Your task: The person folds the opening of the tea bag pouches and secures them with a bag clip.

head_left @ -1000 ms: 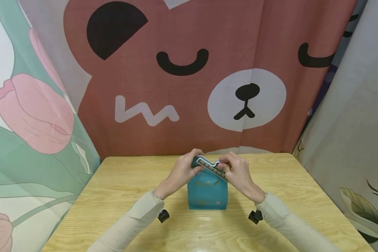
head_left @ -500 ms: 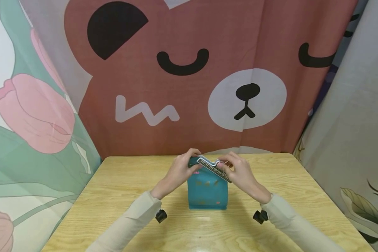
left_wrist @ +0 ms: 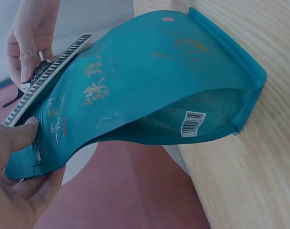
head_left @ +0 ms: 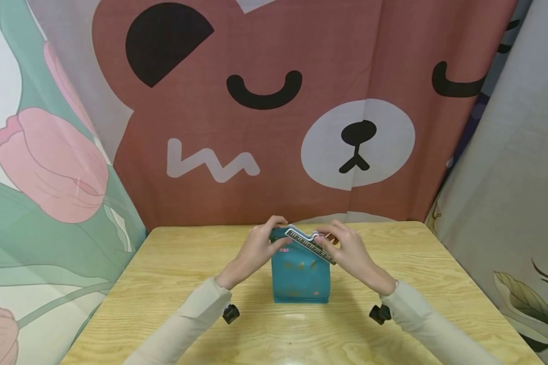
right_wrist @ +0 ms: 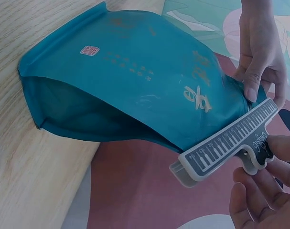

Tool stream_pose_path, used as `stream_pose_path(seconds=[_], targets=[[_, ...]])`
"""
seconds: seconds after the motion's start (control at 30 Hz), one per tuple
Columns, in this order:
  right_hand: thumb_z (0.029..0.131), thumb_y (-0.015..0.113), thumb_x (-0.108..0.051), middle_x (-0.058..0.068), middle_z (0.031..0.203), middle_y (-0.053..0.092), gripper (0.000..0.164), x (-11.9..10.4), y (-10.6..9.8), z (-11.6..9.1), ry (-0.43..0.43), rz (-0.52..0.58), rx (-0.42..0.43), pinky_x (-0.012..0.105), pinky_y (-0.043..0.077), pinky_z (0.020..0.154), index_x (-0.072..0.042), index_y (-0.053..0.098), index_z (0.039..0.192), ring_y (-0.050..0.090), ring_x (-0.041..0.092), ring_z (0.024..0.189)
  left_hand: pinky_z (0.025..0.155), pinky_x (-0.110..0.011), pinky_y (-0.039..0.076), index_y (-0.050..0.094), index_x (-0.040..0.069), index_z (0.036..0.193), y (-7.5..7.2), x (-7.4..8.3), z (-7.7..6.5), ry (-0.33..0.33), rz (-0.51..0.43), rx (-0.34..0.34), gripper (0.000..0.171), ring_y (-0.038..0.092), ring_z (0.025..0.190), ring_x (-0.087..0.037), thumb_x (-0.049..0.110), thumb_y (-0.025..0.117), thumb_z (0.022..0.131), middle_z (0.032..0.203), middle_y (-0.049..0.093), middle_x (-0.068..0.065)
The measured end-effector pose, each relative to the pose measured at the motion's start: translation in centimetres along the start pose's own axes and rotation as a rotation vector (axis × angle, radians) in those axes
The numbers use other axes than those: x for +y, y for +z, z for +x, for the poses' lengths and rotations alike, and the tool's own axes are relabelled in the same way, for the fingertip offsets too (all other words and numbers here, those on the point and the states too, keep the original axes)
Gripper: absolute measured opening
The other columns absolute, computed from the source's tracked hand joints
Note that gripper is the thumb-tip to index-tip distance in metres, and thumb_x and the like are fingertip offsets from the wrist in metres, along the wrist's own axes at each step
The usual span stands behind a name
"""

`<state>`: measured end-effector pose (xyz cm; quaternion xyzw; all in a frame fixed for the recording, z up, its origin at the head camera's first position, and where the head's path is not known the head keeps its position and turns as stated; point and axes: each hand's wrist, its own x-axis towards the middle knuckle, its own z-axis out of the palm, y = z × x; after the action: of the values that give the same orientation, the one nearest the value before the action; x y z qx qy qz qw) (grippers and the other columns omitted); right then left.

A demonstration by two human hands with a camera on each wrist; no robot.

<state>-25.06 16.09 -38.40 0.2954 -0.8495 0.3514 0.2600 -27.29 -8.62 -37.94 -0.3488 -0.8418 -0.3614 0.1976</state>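
A teal pouch [head_left: 300, 284] with gold characters stands upright on the table, its top bent over. My left hand [head_left: 254, 250] pinches the pouch's top left corner between thumb and fingers. A long clip [right_wrist: 226, 143] with a piano-key pattern lies slantwise across the pouch's top, its left end higher in the head view. My right hand [head_left: 350, 252] pinches the clip's handle between thumb and fingers. In the right wrist view the clip's near end sticks out past the pouch's edge, its two bars slightly apart. The side gusset with a barcode label [left_wrist: 193, 124] shows in the left wrist view.
The wooden table [head_left: 173, 284] stretches around the pouch on all sides. Behind it hangs a curtain [head_left: 265, 192] with a bear print, close to the far edge. Printed cloths hang at left and right.
My left hand has shifted slightly left along the pouch's top, baring a pink mark. My right hand has drawn a little to the right, and more of the clip's lower end shows.
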Motion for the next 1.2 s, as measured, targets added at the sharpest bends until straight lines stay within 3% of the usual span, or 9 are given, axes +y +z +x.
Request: stream_pose_path(seconds=[0.33,0.5,0.7,1.03,1.2], targets=[[0.092,0.072,-0.014,-0.004,0.093,0.063,0.022,0.6,-0.3,-0.7,-0.009,-0.007,-0.006,0.027,0.051,0.063,-0.008,0.072,0.113,0.057,0.008,0.074,0.065,-0.024,0.051,0.058,0.009,0.121,-0.4,-0.7,-0.5,-0.019,0.008,0.012,0.035,0.06,0.07,-0.008,0.019,0.073,0.091,0.086,0.067,0.003],[0.094,0.069,-0.013,-0.003,0.096,0.065,0.019,1.1,-0.3,-1.2,-0.002,-0.007,0.002,0.027,0.05,0.063,-0.009,0.072,0.113,0.057,0.008,0.074,0.068,-0.025,0.053,0.059,0.008,0.121,-0.7,-1.1,-1.1,-0.03,-0.001,0.009,0.034,0.062,0.073,-0.008,0.021,0.072,0.093,0.088,0.068,0.002],[0.096,0.066,-0.011,-0.004,0.095,0.065,0.015,1.9,-0.5,-1.8,0.005,-0.031,0.014,0.026,0.049,0.061,-0.01,0.073,0.109,0.055,0.007,0.071,0.067,-0.025,0.054,0.062,0.008,0.114,-1.0,-1.6,-1.7,-0.017,0.001,0.049,0.027,0.063,0.069,-0.008,0.016,0.073,0.091,0.079,0.065,0.003],[0.096,0.066,-0.008,-0.005,0.09,0.065,0.01,3.1,-0.8,-2.4,-0.011,-0.05,0.03,0.031,0.05,0.059,-0.008,0.073,0.102,0.054,0.006,0.07,0.065,-0.026,0.054,0.066,0.009,0.1,-1.4,-2.6,-2.6,0.027,0.009,0.095,0.009,0.064,0.07,-0.012,0.014,0.071,0.093,0.082,0.069,0.002],[0.099,0.063,-0.012,-0.004,0.089,0.063,0.012,4.6,-0.8,-2.9,0.025,-0.106,0.004,0.028,0.05,0.06,-0.007,0.072,0.104,0.055,0.007,0.071,0.065,-0.025,0.053,0.069,0.013,0.1,-1.6,-3.2,-3.2,0.003,0.015,0.097,0.005,0.062,0.072,-0.006,0.016,0.065,0.097,0.085,0.069,0.007]])
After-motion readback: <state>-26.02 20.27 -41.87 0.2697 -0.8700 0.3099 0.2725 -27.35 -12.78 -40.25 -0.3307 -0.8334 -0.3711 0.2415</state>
